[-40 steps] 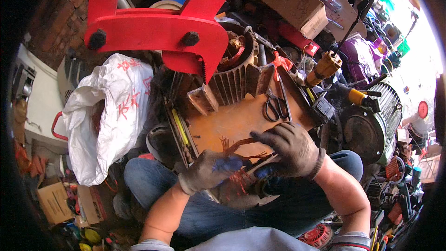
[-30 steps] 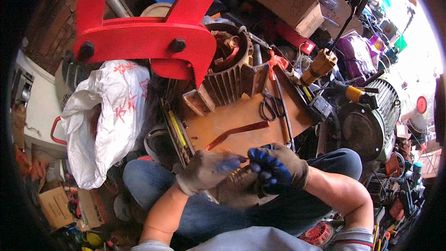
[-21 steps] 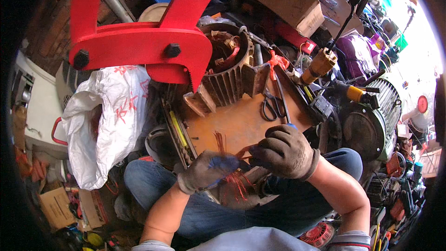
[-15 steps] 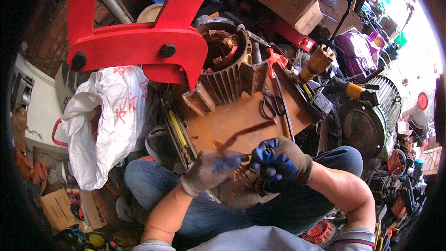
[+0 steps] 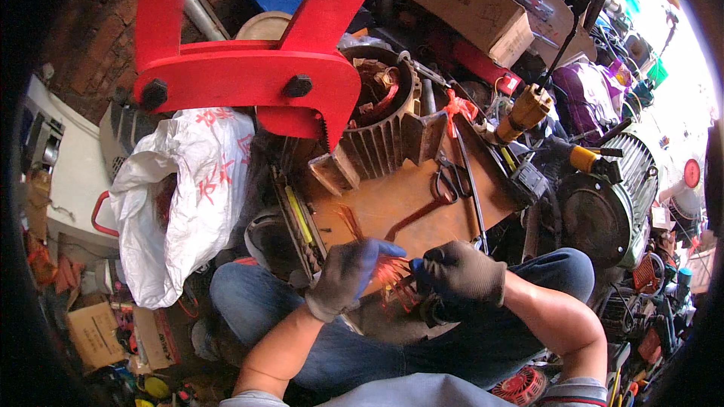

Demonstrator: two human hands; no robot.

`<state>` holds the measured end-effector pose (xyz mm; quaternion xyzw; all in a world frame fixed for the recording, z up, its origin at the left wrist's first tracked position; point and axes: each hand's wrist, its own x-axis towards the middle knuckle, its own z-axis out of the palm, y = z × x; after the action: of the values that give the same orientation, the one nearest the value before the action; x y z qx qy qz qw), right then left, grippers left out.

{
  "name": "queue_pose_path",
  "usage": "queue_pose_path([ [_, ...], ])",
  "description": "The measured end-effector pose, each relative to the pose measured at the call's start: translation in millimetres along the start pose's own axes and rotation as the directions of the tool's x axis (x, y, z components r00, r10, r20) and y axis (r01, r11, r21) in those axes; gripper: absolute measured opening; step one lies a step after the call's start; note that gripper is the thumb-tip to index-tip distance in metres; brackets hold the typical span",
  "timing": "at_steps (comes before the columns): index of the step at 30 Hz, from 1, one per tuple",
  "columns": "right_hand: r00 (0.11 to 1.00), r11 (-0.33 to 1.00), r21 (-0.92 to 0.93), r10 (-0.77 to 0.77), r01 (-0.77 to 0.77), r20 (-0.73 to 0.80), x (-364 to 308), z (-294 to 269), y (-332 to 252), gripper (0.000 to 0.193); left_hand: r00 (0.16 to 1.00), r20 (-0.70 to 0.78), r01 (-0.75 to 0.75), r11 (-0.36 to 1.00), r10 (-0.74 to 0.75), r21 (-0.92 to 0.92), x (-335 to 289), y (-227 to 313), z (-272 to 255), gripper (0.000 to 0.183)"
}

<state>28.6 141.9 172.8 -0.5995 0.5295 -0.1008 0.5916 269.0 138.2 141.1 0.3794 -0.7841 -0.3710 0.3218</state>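
Note:
My left hand [image 5: 341, 280], in a grey and blue work glove, is closed around a bundle of thin copper wires [image 5: 390, 273]. The strands fan out toward the right, and some stick up behind the fist. Opposite it, my gloved right hand [image 5: 466, 274] is closed near the wire ends, its fingers pinched; what they hold is hidden. Beyond both hands, a finned motor housing [image 5: 377, 152] with copper windings inside stands on an orange-brown board [image 5: 400, 194]. Black-handled scissors [image 5: 449, 183] and a long thin rod [image 5: 473, 196] lie to its right.
A big red metal jaw [image 5: 249, 79] juts over the board from the upper left. A white sack [image 5: 185, 203] sits at left, a cardboard box [image 5: 467, 7] at the back. On the right are a yellow hanging hoist control [image 5: 524, 113] and a green-grey motor [image 5: 633, 181].
My left hand has turned, and its wire bundle now spreads more openly. The right hand's fingers have rolled inward from their earlier position. The whole view has shifted slightly.

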Motion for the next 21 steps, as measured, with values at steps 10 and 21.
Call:
queue_pose_path([
  [10, 0.786, 0.802, 0.066, -0.561, 0.594, -0.258, -3.7, -3.5, -7.8, 0.038, 0.993, 0.102, -0.065, 0.998, 0.065, -0.008, 2.8, 20.0, 4.6, 0.031],
  [21, 0.882, 0.729, 0.501, -0.427, 0.466, -0.200, -13.2, 8.9, -9.8, 0.024, 0.966, 0.231, 0.187, 0.931, -0.117, -0.314, -6.9, 20.5, 5.6, 0.035],
])
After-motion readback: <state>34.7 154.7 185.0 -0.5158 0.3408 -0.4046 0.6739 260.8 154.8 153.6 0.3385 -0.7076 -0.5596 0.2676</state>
